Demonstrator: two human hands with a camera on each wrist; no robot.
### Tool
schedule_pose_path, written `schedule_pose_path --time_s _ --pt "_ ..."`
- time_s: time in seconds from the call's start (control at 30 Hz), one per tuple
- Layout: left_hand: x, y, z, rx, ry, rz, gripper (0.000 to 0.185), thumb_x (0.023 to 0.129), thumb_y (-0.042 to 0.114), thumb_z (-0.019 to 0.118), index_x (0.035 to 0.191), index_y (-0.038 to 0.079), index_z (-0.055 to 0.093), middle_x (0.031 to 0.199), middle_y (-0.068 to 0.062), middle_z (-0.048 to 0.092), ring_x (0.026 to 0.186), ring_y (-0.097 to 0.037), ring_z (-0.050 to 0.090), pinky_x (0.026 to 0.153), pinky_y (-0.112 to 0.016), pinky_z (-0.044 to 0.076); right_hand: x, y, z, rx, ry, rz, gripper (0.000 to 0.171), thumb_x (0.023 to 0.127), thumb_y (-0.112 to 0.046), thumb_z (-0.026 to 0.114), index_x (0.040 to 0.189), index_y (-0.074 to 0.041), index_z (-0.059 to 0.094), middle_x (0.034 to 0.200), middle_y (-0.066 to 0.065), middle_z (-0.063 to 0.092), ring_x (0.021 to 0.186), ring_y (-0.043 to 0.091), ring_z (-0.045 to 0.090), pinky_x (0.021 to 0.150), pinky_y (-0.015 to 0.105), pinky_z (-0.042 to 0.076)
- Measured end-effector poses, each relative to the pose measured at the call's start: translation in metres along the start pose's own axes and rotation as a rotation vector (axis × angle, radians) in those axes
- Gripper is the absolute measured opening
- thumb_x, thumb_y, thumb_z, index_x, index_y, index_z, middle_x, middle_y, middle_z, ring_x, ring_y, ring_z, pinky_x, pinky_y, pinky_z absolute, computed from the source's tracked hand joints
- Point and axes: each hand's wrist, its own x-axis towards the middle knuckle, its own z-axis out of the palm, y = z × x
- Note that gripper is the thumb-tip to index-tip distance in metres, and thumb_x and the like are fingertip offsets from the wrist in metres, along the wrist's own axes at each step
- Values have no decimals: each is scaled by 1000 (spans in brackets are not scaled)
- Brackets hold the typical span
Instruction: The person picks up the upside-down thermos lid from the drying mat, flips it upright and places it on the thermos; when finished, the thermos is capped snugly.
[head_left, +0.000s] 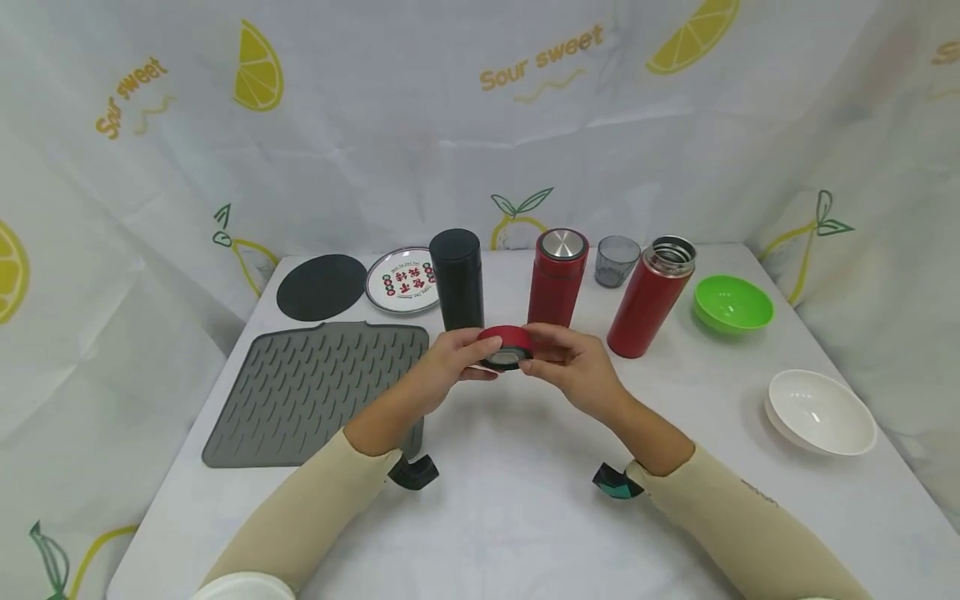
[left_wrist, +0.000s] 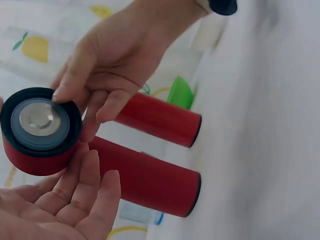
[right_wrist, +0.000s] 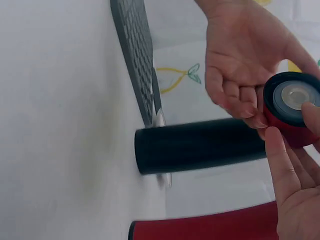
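Between both hands, above the table, is a red flask lid. Its underside, with a black rim and a pale round seal, faces me. My left hand holds the lid from its left side, thumb toward the near face and fingers beneath. On the other side my right hand grips the rim with thumb and fingers. To the right stands a red flask without a lid, its steel mouth showing. A lidded red flask and a black flask stand just behind the hands.
A grey ridged mat, a black round mat and a printed plate lie at left. Toward the right are a clear glass, a green bowl and a white bowl. A printed curtain hangs behind.
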Motion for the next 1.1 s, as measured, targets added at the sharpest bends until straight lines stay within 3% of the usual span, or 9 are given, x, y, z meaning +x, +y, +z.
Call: schedule_pose_path --time_s 0.1,0.23,0.33,0.43,0.57,0.73,0.9,0.97,1.1 --pt "6 3 5 -47 -11 19 47 92 23 66 130 -4 55 121 -14 61 107 -28 61 92 -37 51 -2 -2 -10 -98 22 -97 48 83 0 75 129 -8 63 118 9 66 98 19 67 83 30 54" --pt "16 15 19 -40 -23 86 55 88 16 71 138 3 51 128 -9 58 114 -25 57 93 -36 50 -3 -23 -36 -201 100 -389 46 80 3 77 123 6 61 117 20 64 101 19 65 85 30 54" --pt "26 31 35 25 1 160 63 86 16 75 143 11 48 133 -3 55 118 -20 55 92 -34 51 0 -38 -56 -193 279 -606 46 85 -16 77 113 16 60 110 28 63 100 24 62 86 27 52" --pt "39 45 56 100 29 247 68 83 18 79 143 17 47 132 3 55 117 -14 54 88 -31 52 8 -39 -74 -137 551 -707 64 83 -38 77 108 18 59 105 25 62 99 24 57 88 27 49" --pt "64 57 89 232 41 416 71 79 19 83 141 16 48 127 6 54 111 -5 54 86 -23 51 21 -14 -97 -4 823 -668 64 77 -35 83 111 13 57 110 15 56 106 27 50 95 32 44" --pt "100 60 120 456 90 590 75 74 20 87 137 10 48 129 5 52 114 4 45 93 -14 41 22 32 -111 186 808 -424 56 77 0 76 126 0 49 122 11 50 116 26 45 102 31 38" --pt "132 58 137 482 190 551 76 75 26 86 139 14 47 128 7 51 116 6 39 93 -15 41 19 53 -110 -23 699 -231 58 84 1 67 136 -6 42 131 9 49 121 21 47 101 27 40" --pt "142 59 141 461 243 516 76 75 29 86 139 16 48 128 9 50 115 6 39 91 -14 41 20 55 -108 -116 677 -262 56 86 1 64 137 -5 41 129 10 50 112 21 51 92 26 44" --pt "160 59 145 409 308 477 76 75 31 86 139 17 48 128 9 50 113 5 42 86 -12 42 21 56 -106 -127 686 -302 51 86 4 60 134 -7 45 126 6 52 105 18 55 86 23 45"
